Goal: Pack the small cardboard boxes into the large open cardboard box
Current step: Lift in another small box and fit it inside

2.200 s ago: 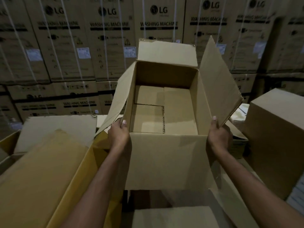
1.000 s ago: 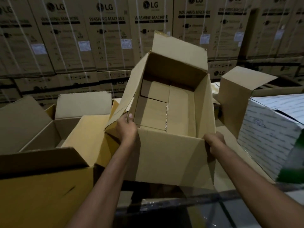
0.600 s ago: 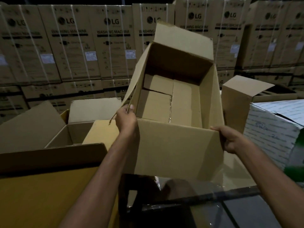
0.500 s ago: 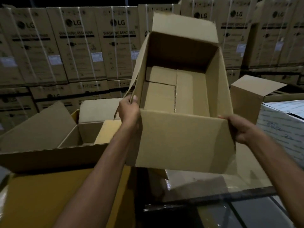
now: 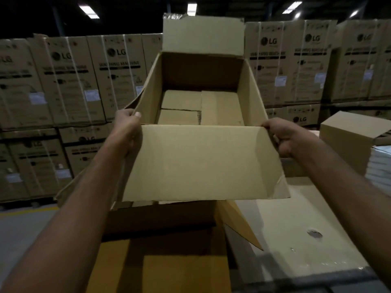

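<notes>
One open cardboard box point(image 5: 203, 163) is being held up before the person; left hand point(image 5: 127, 131) and right hand point(image 5: 285, 138) are each gripping a near top corner. One smaller carton point(image 5: 347, 144) is sitting at right.

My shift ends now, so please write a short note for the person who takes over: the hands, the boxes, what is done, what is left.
Left hand and right hand each grip a near corner of the open cardboard box, held up, flaps open.
Inside lie flat cardboard pieces; flaps or small boxes, I cannot tell.
One closed box stands to the right.
Done: unclear.
Left: probably set the open box down, then pack.
</notes>
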`<state>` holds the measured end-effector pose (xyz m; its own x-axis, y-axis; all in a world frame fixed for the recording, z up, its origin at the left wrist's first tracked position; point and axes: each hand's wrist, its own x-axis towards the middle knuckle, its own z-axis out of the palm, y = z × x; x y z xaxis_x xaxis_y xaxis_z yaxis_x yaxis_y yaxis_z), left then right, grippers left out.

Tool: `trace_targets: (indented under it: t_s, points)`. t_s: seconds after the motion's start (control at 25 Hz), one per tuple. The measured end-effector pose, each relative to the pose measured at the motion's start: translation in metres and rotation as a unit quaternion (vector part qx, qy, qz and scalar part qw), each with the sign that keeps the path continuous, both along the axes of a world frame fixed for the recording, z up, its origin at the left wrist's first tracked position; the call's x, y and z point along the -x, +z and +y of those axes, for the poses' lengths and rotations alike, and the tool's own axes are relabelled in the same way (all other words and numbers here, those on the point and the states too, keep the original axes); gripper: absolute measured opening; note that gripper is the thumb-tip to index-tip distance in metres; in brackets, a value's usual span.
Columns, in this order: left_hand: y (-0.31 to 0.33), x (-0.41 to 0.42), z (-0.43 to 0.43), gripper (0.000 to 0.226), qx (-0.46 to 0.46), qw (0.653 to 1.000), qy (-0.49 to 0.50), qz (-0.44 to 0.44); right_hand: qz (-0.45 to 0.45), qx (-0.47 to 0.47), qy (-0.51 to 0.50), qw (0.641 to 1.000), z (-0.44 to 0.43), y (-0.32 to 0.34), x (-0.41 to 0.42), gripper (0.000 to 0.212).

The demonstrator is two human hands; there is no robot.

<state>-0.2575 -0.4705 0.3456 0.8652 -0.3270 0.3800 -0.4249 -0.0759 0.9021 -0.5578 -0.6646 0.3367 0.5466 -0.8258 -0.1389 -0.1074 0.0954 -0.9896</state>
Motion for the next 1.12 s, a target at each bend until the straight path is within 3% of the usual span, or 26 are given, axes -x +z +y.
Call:
trace_targets:
  t_s: [0.24,0.32,0.4,0.44,0.56,0.72,0.8,0.88,0.96,1.04,1.12]
  points:
    - [-0.003,-0.066,0.065,0.02,-0.017,0.996,0.079,0.039,-0.011,-0.05,0.113,0.992,0.023,0.009,-0.1,0.023]
    - [-0.004,-0.08,0.08,0.023,-0.006,0.993,0.111,0.04,0.019,-0.006,0.174,0.985,0.021,0.006,-0.129,0.074]
    - [-0.008,-0.096,0.093,0.022,0.001,0.99,0.14,0.033,0.051,0.113,0.183,0.975,0.016,0.0,-0.155,0.124]
    - [-0.013,-0.106,0.099,0.023,-0.002,0.987,0.159,0.026,0.057,0.185,0.195,0.961,0.018,-0.003,-0.165,0.127]
    - [-0.034,-0.127,0.114,0.023,-0.027,0.977,0.211,0.018,0.085,0.372,0.25,0.89,0.028,-0.01,-0.189,0.101]
    - [-0.04,-0.142,0.115,0.029,-0.054,0.968,0.244,-0.032,0.096,0.42,0.26,0.864,0.029,-0.028,-0.222,0.112]
    - [-0.035,-0.144,0.11,0.029,-0.069,0.956,0.266,-0.106,0.114,0.458,0.2,0.859,0.028,-0.041,-0.24,0.102]
    - [-0.033,-0.141,0.103,0.026,-0.104,0.925,0.274,-0.241,0.103,0.475,0.119,0.866,0.028,-0.055,-0.257,0.095]
    - [-0.037,-0.14,0.095,0.032,-0.169,0.872,0.258,-0.381,0.075,0.477,0.065,0.873,0.028,-0.061,-0.272,0.094]
    - [-0.046,-0.15,0.086,0.056,-0.291,0.804,0.254,-0.452,0.063,0.482,0.048,0.873,0.029,-0.062,-0.283,0.095]
    - [-0.045,-0.151,0.073,0.076,-0.402,0.735,0.252,-0.484,0.077,0.527,0.053,0.845,0.036,-0.07,-0.287,0.098]
